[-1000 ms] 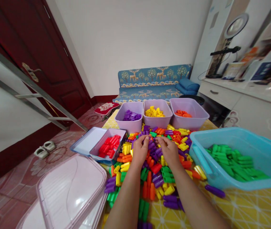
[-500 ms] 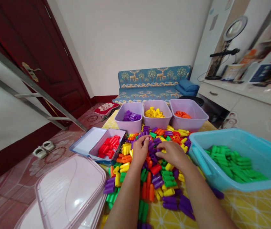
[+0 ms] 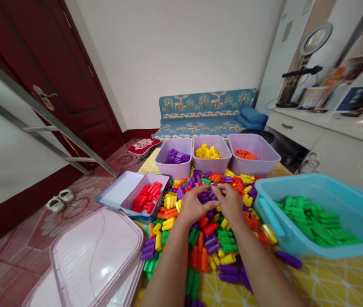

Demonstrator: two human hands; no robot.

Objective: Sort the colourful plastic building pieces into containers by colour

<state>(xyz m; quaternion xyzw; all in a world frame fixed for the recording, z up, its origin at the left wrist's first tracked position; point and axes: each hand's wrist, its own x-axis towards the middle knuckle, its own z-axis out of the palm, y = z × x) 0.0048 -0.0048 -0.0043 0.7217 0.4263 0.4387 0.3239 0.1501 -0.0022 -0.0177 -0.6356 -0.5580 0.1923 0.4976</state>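
Over the mixed heap of coloured plastic pieces, my left hand (image 3: 194,205) curls around some purple plastic pieces (image 3: 204,197), its thumb reaching toward the other hand. My right hand (image 3: 231,204) meets it from the right, thumb and fingers pinched on the purple pieces. How many lie between the hands is hidden by the fingers. Around them lie orange pieces (image 3: 201,251), green pieces (image 3: 227,241), yellow pieces (image 3: 171,200) and a red piece (image 3: 210,229), many of them in short joined rows.
Behind the heap stand lilac bins with purple (image 3: 174,169), yellow (image 3: 211,165) and orange pieces (image 3: 264,164). A smaller box (image 3: 127,204) at left holds red ones; a blue tub (image 3: 272,187) at right holds green ones. Clear lids (image 3: 98,251) lie at front left.
My hands have come together over the heap, the right moving left and closing on purple pieces. The left hand has shifted slightly right and nearer to me.
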